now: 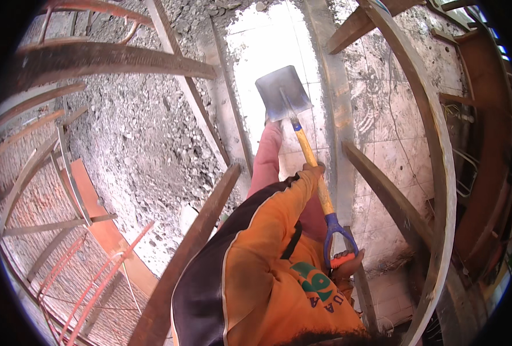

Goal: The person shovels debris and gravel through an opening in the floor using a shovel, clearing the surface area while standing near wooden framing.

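Note:
A shovel [309, 144] stretches away from me, with a square grey metal blade, a yellow wooden shaft and a blue D-shaped handle. My left hand [312, 170] is closed round the middle of the shaft. At the near end my right hand [353, 263] grips the orange crosspiece of the handle. The blade looks bare and hangs over or rests on the brightly lit tiled floor [262, 43]; which of the two I cannot tell. My orange and dark sleeve [256, 230] hides part of my body, and my pink-clad leg [269, 147] reaches to just behind the blade.
A heap of grey rubble [135, 121] spreads at the left, past a wooden plank [189, 98]. Timber beams [391, 190] cross on both sides. An orange board [109, 230] and thin red bars [109, 282] lie lower left. A thin cable [403, 138] runs over the right-hand tiles.

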`<state>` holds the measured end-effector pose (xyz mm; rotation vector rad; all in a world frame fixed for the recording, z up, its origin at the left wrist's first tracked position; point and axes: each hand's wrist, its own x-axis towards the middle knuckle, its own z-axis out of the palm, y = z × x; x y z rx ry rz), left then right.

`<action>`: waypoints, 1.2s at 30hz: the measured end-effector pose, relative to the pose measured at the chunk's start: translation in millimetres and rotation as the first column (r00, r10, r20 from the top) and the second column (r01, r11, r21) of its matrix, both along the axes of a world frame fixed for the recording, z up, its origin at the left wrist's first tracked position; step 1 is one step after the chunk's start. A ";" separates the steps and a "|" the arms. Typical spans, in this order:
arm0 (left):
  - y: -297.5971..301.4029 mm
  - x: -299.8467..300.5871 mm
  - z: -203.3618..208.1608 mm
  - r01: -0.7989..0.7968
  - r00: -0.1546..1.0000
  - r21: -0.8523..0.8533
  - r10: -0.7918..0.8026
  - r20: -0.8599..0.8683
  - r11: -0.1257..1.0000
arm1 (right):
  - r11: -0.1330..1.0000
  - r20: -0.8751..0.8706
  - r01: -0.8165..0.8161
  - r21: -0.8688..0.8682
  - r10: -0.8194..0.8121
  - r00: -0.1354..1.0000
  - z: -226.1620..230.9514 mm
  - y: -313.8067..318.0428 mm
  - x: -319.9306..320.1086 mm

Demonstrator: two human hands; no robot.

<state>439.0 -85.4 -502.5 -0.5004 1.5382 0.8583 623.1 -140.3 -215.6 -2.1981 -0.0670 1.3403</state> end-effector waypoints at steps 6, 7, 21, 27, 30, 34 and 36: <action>45.7 -167.7 -20.0 -0.057 0.992 -0.086 0.047 -0.114 0.995 | 0.996 0.034 0.038 -0.081 -0.035 0.999 -56.9 60.6 -155.9; 62.3 -210.3 -32.9 0.027 0.989 -0.066 -0.036 -0.141 0.997 | 0.995 -0.012 0.069 -0.065 -0.070 0.997 -79.4 67.4 -188.5; 129.2 -380.0 -174.5 0.044 0.828 -0.187 -0.141 -0.542 0.981 | 0.995 -0.309 0.097 -0.001 -0.092 0.947 -255.4 116.4 -310.3; 151.5 -404.0 -147.6 -0.078 0.875 -0.119 0.011 -0.484 0.990 | 0.996 -0.265 0.081 -0.035 -0.087 0.960 -262.9 135.6 -330.7; 150.1 -375.1 -123.4 -0.089 0.909 -0.068 0.053 -0.413 0.994 | 0.993 -0.361 0.112 0.022 -0.097 0.928 -247.9 119.3 -293.4; 129.6 -319.7 -79.8 0.023 0.941 -0.134 -0.067 -0.333 0.991 | 0.998 -0.202 0.049 -0.044 -0.057 0.978 -177.0 119.5 -250.4; 129.5 -274.9 -22.2 -0.066 0.978 -0.020 0.060 -0.198 0.998 | 0.999 -0.184 0.047 -0.005 -0.047 0.982 -157.8 101.9 -191.6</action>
